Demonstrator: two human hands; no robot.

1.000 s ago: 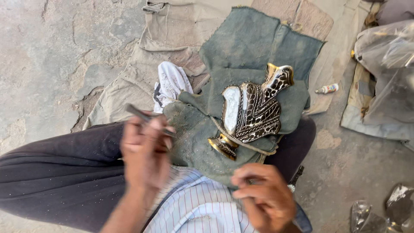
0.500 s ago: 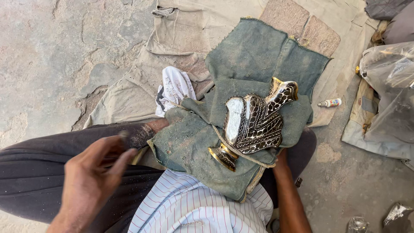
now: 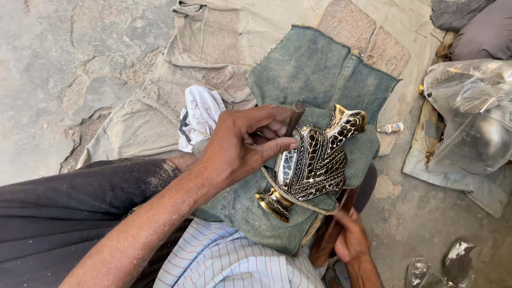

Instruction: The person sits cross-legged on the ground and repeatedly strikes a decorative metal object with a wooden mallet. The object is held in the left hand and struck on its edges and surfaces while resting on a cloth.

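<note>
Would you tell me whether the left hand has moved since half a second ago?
Yes. The left hand has risen from the lap to the vase, now gripping a dark tool.

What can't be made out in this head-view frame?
- Working end of the tool: hidden behind the left hand gripping it.
- Underside of the vase: pressed into the green cloth.
- What the right hand holds: a dark wooden piece, partly covered by cloth and cord.
- Contents of the plastic bag: blurred by glare, cut off at the right edge.
</note>
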